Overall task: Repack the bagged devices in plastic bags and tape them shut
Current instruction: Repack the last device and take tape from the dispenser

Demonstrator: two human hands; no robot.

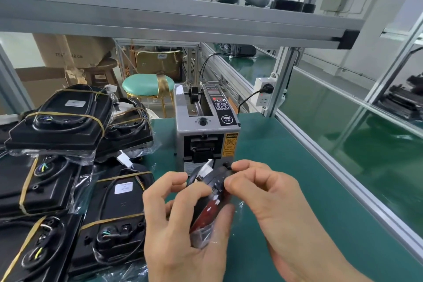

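Far left, a pile of bagged black devices (68,167) bound with rubber bands covers the green desk (286,167). Centre, the left hand (183,224) curls round a small dark-red device in a plastic bag (210,204), held above the desk. Behind sits the tape dispenser (206,126). The right hand (270,199) pinches the bag's top, fingers (242,167) bent.

The tabletop (274,144) is a matt green mat, edged by a brushed aluminium rail (332,167). The dispenser (206,130) has a dull grey metal casing with a glossy black panel. The stacked devices (59,121) are matt black plastic in clear crinkled film (shiny where it folds). The held device (212,204) looks glossy, red and black, under clear film.
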